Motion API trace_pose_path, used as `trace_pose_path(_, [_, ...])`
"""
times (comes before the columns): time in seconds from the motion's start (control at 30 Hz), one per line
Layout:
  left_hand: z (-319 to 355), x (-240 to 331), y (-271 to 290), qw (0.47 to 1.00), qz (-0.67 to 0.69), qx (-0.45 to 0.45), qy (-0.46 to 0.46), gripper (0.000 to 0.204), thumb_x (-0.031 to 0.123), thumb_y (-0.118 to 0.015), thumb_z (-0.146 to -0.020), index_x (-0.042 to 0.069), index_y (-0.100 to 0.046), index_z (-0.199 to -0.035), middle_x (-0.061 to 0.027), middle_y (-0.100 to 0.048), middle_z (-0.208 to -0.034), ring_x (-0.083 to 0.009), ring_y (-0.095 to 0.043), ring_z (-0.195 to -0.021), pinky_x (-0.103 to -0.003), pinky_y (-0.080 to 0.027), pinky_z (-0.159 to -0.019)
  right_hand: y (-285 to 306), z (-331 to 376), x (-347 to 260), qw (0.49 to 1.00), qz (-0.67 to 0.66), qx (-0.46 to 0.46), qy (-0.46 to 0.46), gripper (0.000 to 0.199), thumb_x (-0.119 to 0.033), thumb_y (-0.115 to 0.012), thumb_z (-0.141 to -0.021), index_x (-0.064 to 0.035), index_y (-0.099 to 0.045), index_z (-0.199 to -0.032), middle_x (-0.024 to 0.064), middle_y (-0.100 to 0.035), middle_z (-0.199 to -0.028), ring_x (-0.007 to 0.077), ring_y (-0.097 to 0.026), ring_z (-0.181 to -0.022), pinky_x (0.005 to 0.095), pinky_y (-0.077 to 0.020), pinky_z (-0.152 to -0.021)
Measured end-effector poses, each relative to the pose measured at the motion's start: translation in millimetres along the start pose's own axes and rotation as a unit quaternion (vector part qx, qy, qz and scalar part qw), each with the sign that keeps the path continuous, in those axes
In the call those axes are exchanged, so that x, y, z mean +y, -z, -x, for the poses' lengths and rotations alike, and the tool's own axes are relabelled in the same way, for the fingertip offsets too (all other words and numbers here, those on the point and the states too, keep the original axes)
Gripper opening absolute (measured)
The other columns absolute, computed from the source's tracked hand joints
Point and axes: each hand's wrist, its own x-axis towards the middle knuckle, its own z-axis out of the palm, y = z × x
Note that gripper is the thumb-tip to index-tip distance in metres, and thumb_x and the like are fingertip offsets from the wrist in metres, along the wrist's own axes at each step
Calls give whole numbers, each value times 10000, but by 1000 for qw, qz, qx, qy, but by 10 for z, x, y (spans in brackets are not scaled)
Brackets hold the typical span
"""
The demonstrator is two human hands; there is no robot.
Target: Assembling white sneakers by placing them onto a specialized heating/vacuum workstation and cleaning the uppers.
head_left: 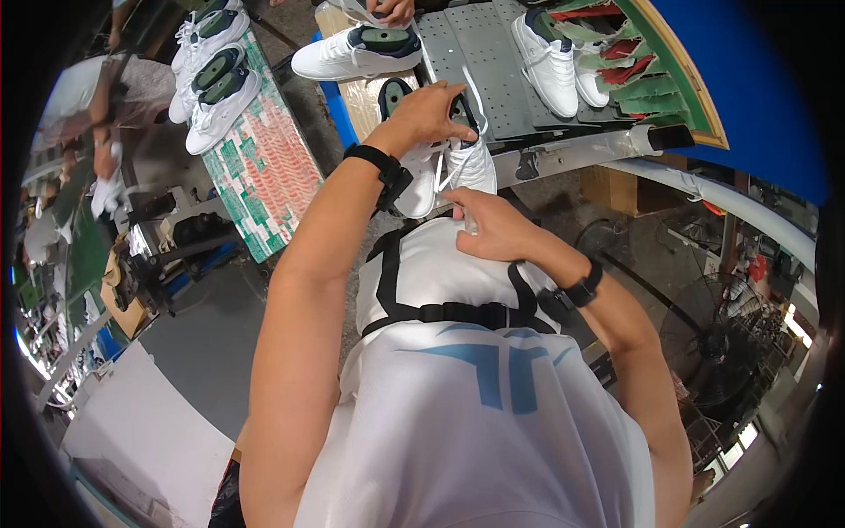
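Note:
A white sneaker (pixel 473 169) with a dark collar lies toe toward me at the near edge of the conveyor. My left hand (pixel 429 116) reaches over its opening, thumb and fingers closed on the collar. A white shoelace (pixel 438 172) hangs loose from the sneaker's left side. At its toe, my right hand (pixel 497 227) is closed, its curled fingertips on the lace. The grip is partly hidden. Beside it on the left lies a second white sneaker (pixel 414 194), partly covered by my left hand and wrist.
Another person's hand (pixel 392 11) touches a white sneaker (pixel 356 55) farther back. More white sneakers (pixel 547 66) stand on the grey perforated conveyor (pixel 466 44), near green and red fringed strips (pixel 629 70). Several sneakers line a patterned board (pixel 264 150) at left. A metal rail (pixel 563 154) borders the conveyor.

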Motion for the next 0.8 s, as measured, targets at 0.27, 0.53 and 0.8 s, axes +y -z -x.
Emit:
trace_pose_path(0.27, [-18, -51, -51, 1000, 4, 8, -7, 1044, 570, -937, -755, 50, -564, -1581, -237, -670, -1431, -431, -661, -1310, -480, -538, -1099, 168, 482, 8, 992, -24, -100, 69, 711, -191, -730, -809, 2, -575, -1475, 156, -723, -1174, 377, -716, -1062, 420, -569, -959])
trace_pose_path(0.53, [-90, 26, 36, 992, 1, -100, 73, 1278, 716, -880, -774, 102, -312, -1740, -411, -270, -1726, -540, -458, -1529, -502, -436, -1249, 422, 261, 675, 986, -61, 145, -59, 665, -148, -724, -839, -29, -586, -1479, 157, -727, -1153, 341, -720, -1085, 419, -560, -991])
trace_pose_path(0.8, [-30, 136, 53, 996, -24, -65, 60, 1260, 664, -921, -735, 65, -378, -1701, -337, -385, -1705, -479, -524, -1496, -486, -476, -1219, 148, -164, 741, 962, 53, 264, 38, 649, -145, -699, -833, 59, -587, -1438, 225, -711, -1147, 410, -702, -1085, 495, -543, -992])
